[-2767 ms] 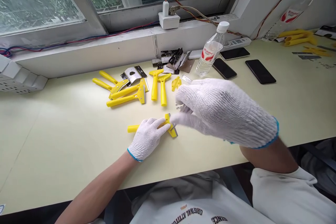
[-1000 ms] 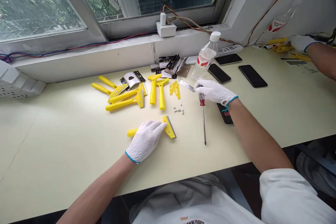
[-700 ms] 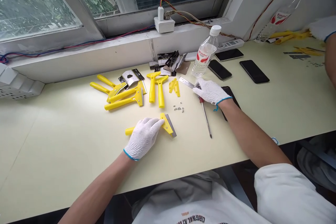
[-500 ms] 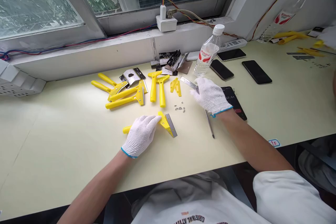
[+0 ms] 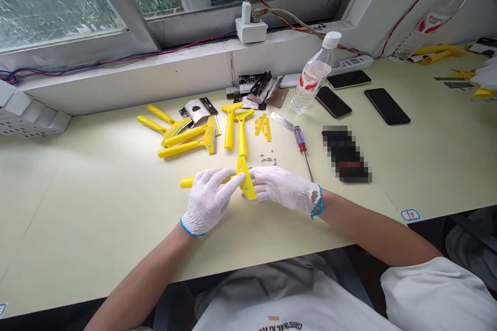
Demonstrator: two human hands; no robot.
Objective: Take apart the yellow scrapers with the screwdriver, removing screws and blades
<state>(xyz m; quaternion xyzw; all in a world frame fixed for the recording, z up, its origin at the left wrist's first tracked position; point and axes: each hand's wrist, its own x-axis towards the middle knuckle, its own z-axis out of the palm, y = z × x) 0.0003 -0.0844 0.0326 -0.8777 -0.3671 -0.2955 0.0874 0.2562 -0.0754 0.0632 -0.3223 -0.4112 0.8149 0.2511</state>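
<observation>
Scraper point(image 5: 246, 182) in yellow plastic sits gripped in the gloved left hand point(image 5: 209, 194) over the table point(image 5: 97, 217); the right hand point(image 5: 279, 186) touches its head, whether grasping it unclear, with 1 screwdriver point(image 5: 298, 138) lying beyond.

"Wahaha" on bottle point(image 5: 311, 80), "ORIGINAL" on shirt point(image 5: 289, 302), "10" on sticker point(image 5: 410, 215)

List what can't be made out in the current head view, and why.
Head view:
Held scraper: mid-handle hidden by the left hand.
Anything in the right hand: hidden by the hand itself and the scraper's head.
Screwdriver: tip hidden behind the right cuff.
Small metal parts: too small to count.
Dark object: pixelated.
Co-worker's hand: cut off by the right edge.
</observation>
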